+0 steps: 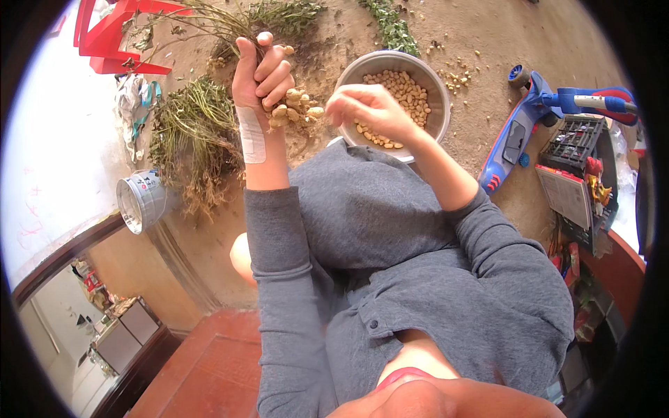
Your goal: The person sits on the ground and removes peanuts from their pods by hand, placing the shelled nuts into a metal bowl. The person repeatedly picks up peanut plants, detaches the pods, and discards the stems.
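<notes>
My left hand is closed around the stems of an uprooted peanut plant, its wrist bearing a white dressing. Below the fingers hangs a cluster of unshelled peanuts on the roots. My right hand is just right of the cluster, over the left part of a metal basin, its fingers bent; whether they hold a peanut cannot be told. Loose peanuts lie in the basin, partly hidden by this hand and forearm.
A heap of peanut plants lies left, beside a pail. More green plants and scattered peanuts are on the floor beyond the basin. At the right are a blue scooter and a black crate; a red plastic stool is upper left.
</notes>
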Action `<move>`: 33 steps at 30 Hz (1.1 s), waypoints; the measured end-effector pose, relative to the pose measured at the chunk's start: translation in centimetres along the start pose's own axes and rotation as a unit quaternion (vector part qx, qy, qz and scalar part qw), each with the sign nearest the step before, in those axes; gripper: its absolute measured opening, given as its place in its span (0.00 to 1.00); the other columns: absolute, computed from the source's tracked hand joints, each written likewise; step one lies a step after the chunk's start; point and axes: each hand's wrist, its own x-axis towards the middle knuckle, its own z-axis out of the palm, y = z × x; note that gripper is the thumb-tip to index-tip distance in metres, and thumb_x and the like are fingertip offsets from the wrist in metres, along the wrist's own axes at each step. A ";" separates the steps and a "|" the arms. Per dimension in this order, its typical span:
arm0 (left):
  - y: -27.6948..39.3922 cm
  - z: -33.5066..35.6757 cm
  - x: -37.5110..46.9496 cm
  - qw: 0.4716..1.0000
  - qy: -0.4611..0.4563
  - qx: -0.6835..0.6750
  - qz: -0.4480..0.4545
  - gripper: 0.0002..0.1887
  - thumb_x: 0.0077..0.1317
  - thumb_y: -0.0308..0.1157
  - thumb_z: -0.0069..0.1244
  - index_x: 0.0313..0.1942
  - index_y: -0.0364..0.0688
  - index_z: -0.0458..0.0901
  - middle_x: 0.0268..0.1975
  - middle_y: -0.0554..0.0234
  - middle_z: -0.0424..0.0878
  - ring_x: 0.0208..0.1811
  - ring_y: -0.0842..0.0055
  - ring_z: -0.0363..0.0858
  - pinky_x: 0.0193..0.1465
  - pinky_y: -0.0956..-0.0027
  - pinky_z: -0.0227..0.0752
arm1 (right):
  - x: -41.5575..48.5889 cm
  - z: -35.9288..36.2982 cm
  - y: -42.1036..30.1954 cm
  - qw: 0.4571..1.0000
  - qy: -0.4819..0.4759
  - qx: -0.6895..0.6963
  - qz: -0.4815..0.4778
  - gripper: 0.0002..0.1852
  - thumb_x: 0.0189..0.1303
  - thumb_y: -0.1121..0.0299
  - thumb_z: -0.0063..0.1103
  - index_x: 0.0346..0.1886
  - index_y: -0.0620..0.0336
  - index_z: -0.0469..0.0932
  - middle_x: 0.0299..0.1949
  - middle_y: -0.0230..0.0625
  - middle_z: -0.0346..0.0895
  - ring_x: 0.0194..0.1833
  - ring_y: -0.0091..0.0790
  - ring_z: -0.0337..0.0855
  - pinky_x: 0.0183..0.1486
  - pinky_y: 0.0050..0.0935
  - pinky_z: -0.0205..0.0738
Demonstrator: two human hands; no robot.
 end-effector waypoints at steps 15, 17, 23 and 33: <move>4.5 -1.6 -3.4 0.974 -0.011 -0.132 0.181 0.09 0.74 0.33 0.41 0.41 0.35 0.71 0.19 0.72 0.61 0.13 0.89 0.58 0.09 0.85 0.55 | 3.7 4.3 1.5 0.971 -0.031 0.234 -0.048 0.10 0.72 0.60 0.47 0.41 0.56 0.73 0.28 0.21 0.67 0.29 0.16 0.64 0.35 0.18 0.64; 5.7 -1.9 -4.3 0.967 0.014 -0.132 0.216 0.08 0.73 0.31 0.42 0.40 0.35 0.72 0.18 0.72 0.60 0.13 0.89 0.58 0.10 0.84 0.56 | 3.2 3.7 0.7 0.974 0.023 0.224 -0.017 0.10 0.72 0.61 0.47 0.42 0.56 0.73 0.30 0.22 0.69 0.31 0.16 0.67 0.36 0.17 0.65; 4.6 -0.4 -4.0 0.969 -0.061 -0.178 0.159 0.09 0.72 0.32 0.42 0.35 0.37 0.73 0.17 0.71 0.61 0.12 0.86 0.60 0.11 0.81 0.62 | 1.6 -4.2 5.5 0.973 0.029 -0.222 0.048 0.10 0.64 0.64 0.57 0.40 0.60 0.75 0.33 0.27 0.75 0.34 0.22 0.75 0.39 0.24 0.72; 2.5 0.7 -2.1 0.977 -0.091 -0.171 0.092 0.17 0.74 0.42 0.38 0.33 0.36 0.71 0.17 0.69 0.60 0.13 0.84 0.63 0.12 0.82 0.68 | 2.2 0.7 1.1 0.983 0.056 -0.107 -0.139 0.08 0.63 0.71 0.59 0.43 0.61 0.82 0.40 0.35 0.84 0.39 0.26 0.83 0.42 0.23 0.78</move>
